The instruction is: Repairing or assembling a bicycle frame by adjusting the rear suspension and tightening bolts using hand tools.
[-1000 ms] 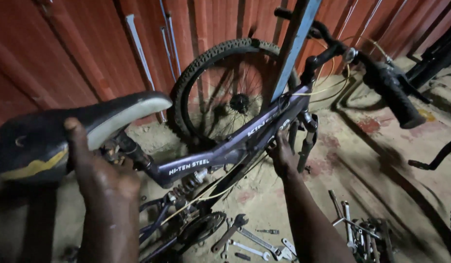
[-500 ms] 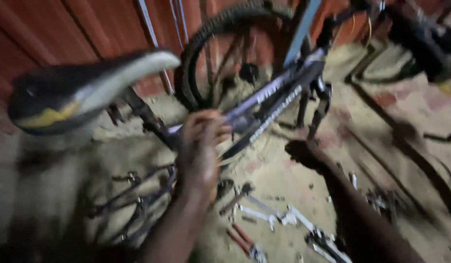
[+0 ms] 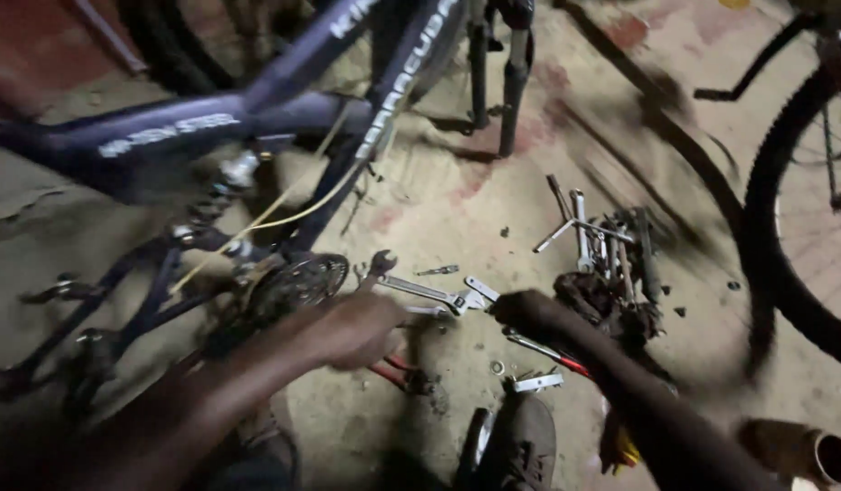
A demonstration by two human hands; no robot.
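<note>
Both hands low over the floor (image 3: 439, 209), reaching into the scattered tools. Left hand (image 3: 352, 329) blurred, fingers curled, right by a spanner (image 3: 420, 289) beside the chainring (image 3: 298, 284); can't tell if it's pinching anything. Right hand (image 3: 520, 312) also blurred, at the spanner's other end, grip unclear. Red-handled pliers (image 3: 393, 373) just below left hand. More tools (image 3: 602, 245) piled to the right. Purple bike frame (image 3: 211, 127) above left.
</note>
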